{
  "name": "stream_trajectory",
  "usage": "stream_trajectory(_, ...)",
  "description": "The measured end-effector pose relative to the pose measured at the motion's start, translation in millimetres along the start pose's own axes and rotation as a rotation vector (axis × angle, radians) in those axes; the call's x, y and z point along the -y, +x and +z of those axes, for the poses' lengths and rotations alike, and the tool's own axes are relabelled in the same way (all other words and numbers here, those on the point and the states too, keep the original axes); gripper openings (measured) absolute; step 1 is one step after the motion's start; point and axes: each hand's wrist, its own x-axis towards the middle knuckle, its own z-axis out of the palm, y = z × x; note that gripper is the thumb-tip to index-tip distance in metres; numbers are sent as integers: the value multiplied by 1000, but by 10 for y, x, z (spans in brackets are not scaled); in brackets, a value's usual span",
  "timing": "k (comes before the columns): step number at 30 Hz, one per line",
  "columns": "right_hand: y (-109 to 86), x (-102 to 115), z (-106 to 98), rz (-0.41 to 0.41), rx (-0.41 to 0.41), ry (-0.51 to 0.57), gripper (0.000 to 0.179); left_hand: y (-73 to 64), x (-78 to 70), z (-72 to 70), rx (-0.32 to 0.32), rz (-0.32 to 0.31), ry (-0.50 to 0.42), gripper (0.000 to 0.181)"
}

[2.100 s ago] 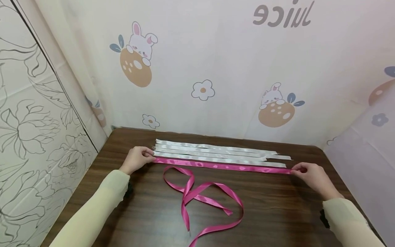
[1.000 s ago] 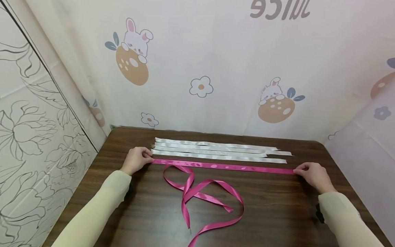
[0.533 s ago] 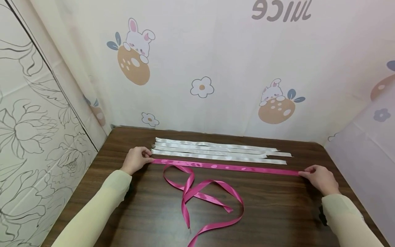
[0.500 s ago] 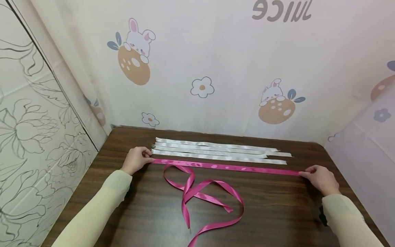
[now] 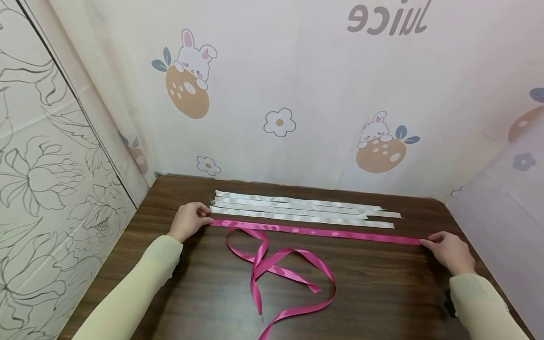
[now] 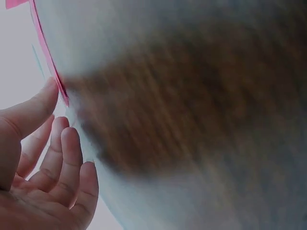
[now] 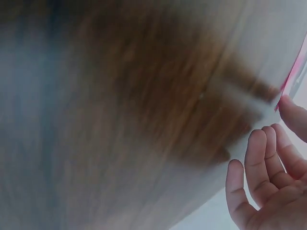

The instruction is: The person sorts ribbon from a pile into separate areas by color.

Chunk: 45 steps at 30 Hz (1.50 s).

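A straight pink satin ribbon point(image 5: 314, 232) lies across the dark wooden table in the head view. My left hand point(image 5: 190, 221) pinches its left end between thumb and finger. At the right end my right hand point(image 5: 449, 251) pinches it the same way. In the left wrist view the thumb point(image 6: 41, 103) meets the ribbon end, the other fingers loosely bent. The right wrist view has the thumb point(image 7: 292, 115) against the ribbon's tip. Just beyond the pink strip, several white satin ribbons point(image 5: 297, 218) lie side by side, roughly parallel to it.
Nearer me, loose pink ribbon point(image 5: 314, 262) lies in loops and curls, one piece running out at the bottom of the view. A curtain point(image 5: 238, 85) printed with rabbits hangs behind the table's point(image 5: 365, 302) back edge. Patterned cloth point(image 5: 38, 189) hangs at the left.
My right hand has moved to the right, and more of the straight pink ribbon shows between the hands. The pink ribbon now sits slightly apart from the white ones. My left hand has barely moved.
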Motion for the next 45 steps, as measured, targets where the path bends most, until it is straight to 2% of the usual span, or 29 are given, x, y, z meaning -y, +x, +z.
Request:
stream_trajectory(3,-31,-50,-37,-29,-42,5,73,-15,-25,-31,-19,4,-1,23)
stream_trajectory(9,-121,-45,-151,-156,-148,29,60,-24,-134,-101,-59,30,-11,24)
stream_trajectory(17,-304,259,-235,-281,-233,16,51,-30,-308,-126,-80,126,-7,26)
stream_trajectory(20,-335,372,-202,-315,-251,22,47,-39,-356,-123,-73,135,-5,26)
stream_trajectory(27,-380,539,-63,-304,-214,30,47,-89,-369,-73,-13,104,-6,26)
stream_trajectory(30,-403,634,1,-321,-209,35,46,-115,-364,-26,-8,124,-1,24)
stream_trajectory(39,-500,1078,277,-415,-220,73,37,-184,-417,180,29,182,0,16)
stream_trajectory(45,-605,1444,438,-503,-164,108,32,-240,-474,271,37,212,9,18)
